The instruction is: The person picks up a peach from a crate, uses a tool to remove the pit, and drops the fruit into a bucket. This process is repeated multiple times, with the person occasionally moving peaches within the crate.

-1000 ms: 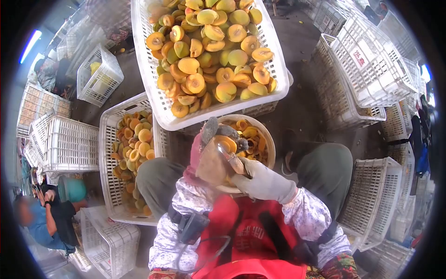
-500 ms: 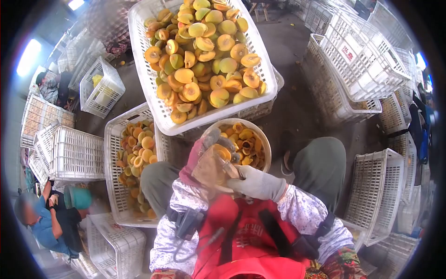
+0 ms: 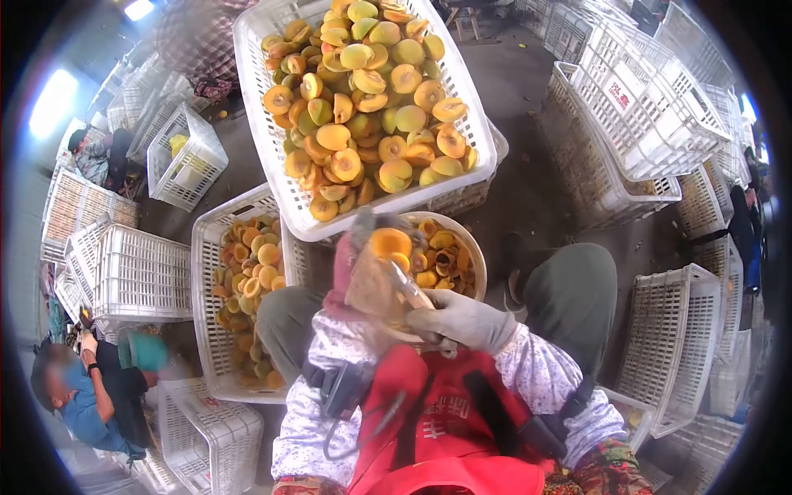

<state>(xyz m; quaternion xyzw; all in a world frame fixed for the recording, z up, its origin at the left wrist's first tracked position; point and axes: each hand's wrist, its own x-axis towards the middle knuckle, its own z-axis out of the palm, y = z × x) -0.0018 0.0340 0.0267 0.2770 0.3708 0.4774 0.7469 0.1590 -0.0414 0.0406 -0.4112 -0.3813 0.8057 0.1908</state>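
My left hand [image 3: 351,268], in a stained pink and grey glove, is closed around a yellow-orange peach half [image 3: 390,243] near its fingertips. My right hand [image 3: 470,320], in a pale grey glove, grips a small knife [image 3: 406,285] by its light handle, the metal blade pointing up toward the peach half. Both hands are over the near side of a round tub [image 3: 470,247], which holds orange fruit pieces [image 3: 439,257]. Just beyond it, a white crate [image 3: 488,157] is heaped with peach halves [image 3: 375,107].
Left of my knee stands another white crate [image 3: 206,330] of cut peaches [image 3: 252,272]. Stacked crates [image 3: 643,107] rise at the right, and more crates [image 3: 140,272] stand at the left. A person in blue [image 3: 91,404] sits at the lower left; a checked sleeve [image 3: 198,41] shows at the top.
My left hand has tilted upward, and the peach half now shows more fully above the blade. The knife is more exposed between the hands. The whole view has shifted slightly.
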